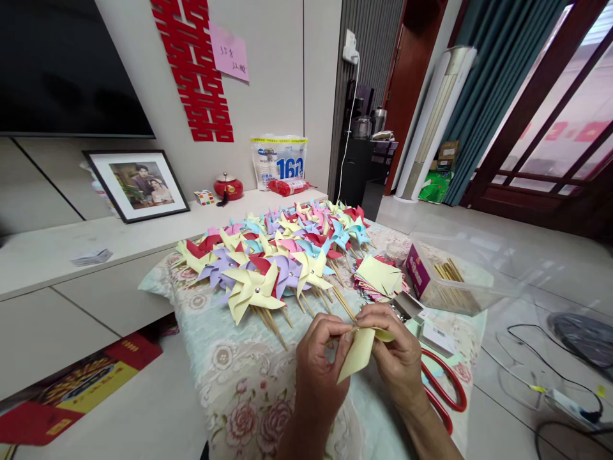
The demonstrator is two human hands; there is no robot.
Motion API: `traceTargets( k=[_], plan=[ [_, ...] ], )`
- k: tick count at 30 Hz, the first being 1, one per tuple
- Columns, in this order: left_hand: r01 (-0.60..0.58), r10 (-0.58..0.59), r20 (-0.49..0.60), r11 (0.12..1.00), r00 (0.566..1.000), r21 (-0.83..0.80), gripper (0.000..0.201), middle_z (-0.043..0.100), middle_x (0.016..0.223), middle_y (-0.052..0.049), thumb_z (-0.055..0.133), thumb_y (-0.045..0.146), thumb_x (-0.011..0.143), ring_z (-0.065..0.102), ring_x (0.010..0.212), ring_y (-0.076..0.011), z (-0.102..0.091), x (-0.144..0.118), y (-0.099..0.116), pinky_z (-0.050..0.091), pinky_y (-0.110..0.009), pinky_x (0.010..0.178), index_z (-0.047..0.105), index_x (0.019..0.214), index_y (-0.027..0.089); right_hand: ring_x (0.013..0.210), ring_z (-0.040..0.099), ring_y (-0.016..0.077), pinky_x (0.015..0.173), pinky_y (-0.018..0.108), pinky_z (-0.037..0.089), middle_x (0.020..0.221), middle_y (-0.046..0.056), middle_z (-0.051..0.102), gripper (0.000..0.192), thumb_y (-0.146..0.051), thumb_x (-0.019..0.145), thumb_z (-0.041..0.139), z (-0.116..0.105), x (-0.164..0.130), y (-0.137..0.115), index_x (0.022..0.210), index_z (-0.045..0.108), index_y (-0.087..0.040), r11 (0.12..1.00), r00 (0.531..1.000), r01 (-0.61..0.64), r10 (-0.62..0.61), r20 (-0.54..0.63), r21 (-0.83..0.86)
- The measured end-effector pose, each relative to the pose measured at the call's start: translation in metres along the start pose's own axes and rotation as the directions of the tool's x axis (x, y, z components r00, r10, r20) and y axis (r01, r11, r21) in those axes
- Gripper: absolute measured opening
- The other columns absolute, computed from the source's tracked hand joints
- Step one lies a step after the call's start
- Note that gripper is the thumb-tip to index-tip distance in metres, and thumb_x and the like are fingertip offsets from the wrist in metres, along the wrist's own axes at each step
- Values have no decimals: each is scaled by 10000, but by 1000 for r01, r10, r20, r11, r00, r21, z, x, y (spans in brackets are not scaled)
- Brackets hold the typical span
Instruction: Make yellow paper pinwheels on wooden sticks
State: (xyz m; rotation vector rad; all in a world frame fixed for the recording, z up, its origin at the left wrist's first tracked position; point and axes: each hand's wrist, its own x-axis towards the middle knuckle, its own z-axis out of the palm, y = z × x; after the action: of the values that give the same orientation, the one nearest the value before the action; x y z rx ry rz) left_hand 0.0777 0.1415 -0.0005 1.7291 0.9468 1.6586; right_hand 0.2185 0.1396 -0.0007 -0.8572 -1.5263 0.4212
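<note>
Across the floral tablecloth (234, 377), paper pinwheels (253, 289) are massed toward the far side, apparently to be kept out of the way. At the right, a clear plastic box (467, 297) is placed, with thin sticks (450, 271) stored inside; paper squares (380, 278) are stacked nearby, probably for easy reach. Nearest, by the closed fingertips of left hand (322, 358) and right hand (396, 358), a folded pale-yellow paper (358, 354) is pinched, seemingly so its folds are kept together.
</note>
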Motion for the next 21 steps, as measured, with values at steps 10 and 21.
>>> traceTargets(
  k=[10,21],
  plan=[
    [-9,8,63,1000,998,22,98,603,795,-25,583,116,876,612,728,-173,-1,-2,-4,483,-277,654,652,894,183,835,605,188,755,296,472,892,16,633,120,-152,891,629,0,2,1,926,675,-257,998,1000,16,-17,-16,-52],
    [64,-59,105,997,993,-45,151,616,862,-58,562,144,827,615,809,-210,3,-2,6,492,-319,722,655,943,172,857,592,191,763,305,455,898,15,625,66,-187,904,645,-2,0,7,901,668,-248,995,994,-90,88,-62,-31]
  ],
)
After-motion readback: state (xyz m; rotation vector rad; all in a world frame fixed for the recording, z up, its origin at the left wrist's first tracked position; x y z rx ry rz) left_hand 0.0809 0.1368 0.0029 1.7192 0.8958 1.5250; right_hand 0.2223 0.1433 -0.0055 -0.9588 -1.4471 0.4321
